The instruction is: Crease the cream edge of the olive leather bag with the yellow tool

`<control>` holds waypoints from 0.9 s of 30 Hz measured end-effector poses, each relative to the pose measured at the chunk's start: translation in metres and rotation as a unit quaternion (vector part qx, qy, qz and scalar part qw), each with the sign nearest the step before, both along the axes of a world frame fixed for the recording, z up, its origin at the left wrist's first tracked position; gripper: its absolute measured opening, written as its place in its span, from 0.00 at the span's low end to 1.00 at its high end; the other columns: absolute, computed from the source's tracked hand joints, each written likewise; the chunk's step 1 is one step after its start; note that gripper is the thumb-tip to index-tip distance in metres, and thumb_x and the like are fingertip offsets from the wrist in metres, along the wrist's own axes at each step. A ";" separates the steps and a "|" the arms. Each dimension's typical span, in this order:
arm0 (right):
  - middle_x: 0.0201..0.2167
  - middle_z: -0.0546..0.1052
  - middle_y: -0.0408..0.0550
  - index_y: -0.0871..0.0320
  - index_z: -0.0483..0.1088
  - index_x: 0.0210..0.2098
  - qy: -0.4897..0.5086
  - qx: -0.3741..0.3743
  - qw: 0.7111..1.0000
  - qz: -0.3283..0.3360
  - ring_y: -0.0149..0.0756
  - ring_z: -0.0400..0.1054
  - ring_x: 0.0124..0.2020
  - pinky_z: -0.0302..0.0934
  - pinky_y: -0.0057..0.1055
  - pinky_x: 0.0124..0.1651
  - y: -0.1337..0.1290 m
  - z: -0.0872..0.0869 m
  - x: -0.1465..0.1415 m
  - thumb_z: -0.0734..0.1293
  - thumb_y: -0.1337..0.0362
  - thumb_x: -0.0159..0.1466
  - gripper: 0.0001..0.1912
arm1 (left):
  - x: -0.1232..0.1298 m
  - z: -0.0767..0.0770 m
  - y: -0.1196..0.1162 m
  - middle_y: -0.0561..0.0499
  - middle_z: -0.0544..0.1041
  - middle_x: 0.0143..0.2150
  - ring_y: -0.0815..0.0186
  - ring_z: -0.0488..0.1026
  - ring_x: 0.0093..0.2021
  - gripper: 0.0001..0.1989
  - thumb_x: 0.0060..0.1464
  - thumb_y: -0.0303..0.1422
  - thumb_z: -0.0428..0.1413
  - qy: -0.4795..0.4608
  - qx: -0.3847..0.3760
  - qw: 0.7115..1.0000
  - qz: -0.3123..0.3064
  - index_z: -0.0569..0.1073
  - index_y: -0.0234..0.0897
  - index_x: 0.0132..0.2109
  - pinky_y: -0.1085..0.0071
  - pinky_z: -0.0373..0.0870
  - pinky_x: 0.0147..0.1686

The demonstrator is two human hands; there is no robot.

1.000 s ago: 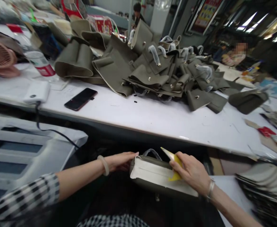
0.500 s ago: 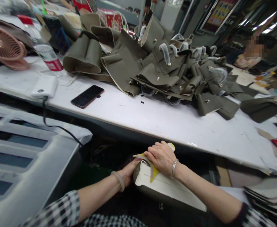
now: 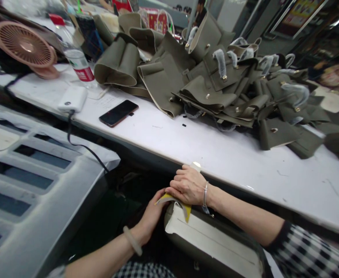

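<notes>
Low in front of me is an olive-grey bag [image 3: 192, 247], tilted, with a long off-white panel [image 3: 216, 239] facing up. My right hand [image 3: 188, 185] is closed around a curved yellow-and-grey piece [image 3: 187, 210] at the bag's near-left end. A pale tip [image 3: 196, 166] sticks out above that fist; I cannot tell what kind of tool it is. Against the left end of the bag lies my left hand [image 3: 150, 216], its fingers curled round the corner and partly hidden, their tips by the yellow edge.
A white worktable [image 3: 158, 135] runs across, heaped with olive-grey bags [image 3: 210, 92]. A phone [image 3: 119, 112], a white power bank [image 3: 72, 99], a bottle [image 3: 81, 65] and a pink fan [image 3: 26, 46] stand left. A grey slatted plastic surface [image 3: 79, 185] is at lower left.
My right hand has turned and shifted slightly left and up with the yellow-and-grey piece, uncovering more of the off-white panel. My left hand has moved a little left. The view has swung left.
</notes>
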State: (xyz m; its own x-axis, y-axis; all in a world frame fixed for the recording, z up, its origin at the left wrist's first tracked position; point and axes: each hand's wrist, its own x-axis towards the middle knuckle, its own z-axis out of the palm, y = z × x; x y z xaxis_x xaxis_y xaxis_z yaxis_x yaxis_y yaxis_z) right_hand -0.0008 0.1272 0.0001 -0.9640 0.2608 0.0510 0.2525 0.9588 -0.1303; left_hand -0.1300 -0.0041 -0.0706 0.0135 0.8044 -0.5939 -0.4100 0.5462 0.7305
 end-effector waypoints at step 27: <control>0.20 0.72 0.44 0.58 0.65 0.23 0.021 -0.008 0.997 0.078 0.32 0.57 0.23 0.39 0.38 0.34 0.004 -0.003 -0.002 0.53 0.57 0.72 0.24 | -0.022 0.068 -0.013 0.58 0.78 0.34 0.64 0.73 0.34 0.12 0.61 0.43 0.55 0.350 0.148 0.903 -0.200 0.75 0.41 0.43 0.74 0.65 0.33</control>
State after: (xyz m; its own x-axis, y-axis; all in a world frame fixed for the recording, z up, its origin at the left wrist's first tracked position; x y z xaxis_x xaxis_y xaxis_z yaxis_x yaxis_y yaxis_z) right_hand -0.0029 0.1313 -0.0025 -0.9901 0.1091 0.0884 0.0948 0.9838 -0.1524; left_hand -0.1520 -0.0173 -0.0025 0.0426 0.9432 -0.3296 0.3965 0.2869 0.8721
